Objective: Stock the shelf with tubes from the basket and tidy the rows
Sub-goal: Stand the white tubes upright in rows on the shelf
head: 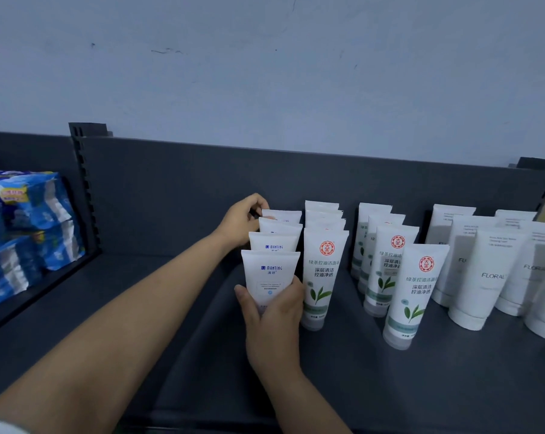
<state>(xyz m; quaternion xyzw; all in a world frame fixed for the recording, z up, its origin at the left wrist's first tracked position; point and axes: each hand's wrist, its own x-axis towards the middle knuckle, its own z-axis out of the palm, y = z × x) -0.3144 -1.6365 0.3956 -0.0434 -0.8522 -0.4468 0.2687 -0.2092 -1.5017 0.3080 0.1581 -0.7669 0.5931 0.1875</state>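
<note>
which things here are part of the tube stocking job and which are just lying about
Job:
- front Manting tube, gripped by the right hand
- rear Manting tube, held by the left hand
- green-tea tubes
- Floral tubes
- shelf

Lying about:
- blue packs in the next bay
- wall
</note>
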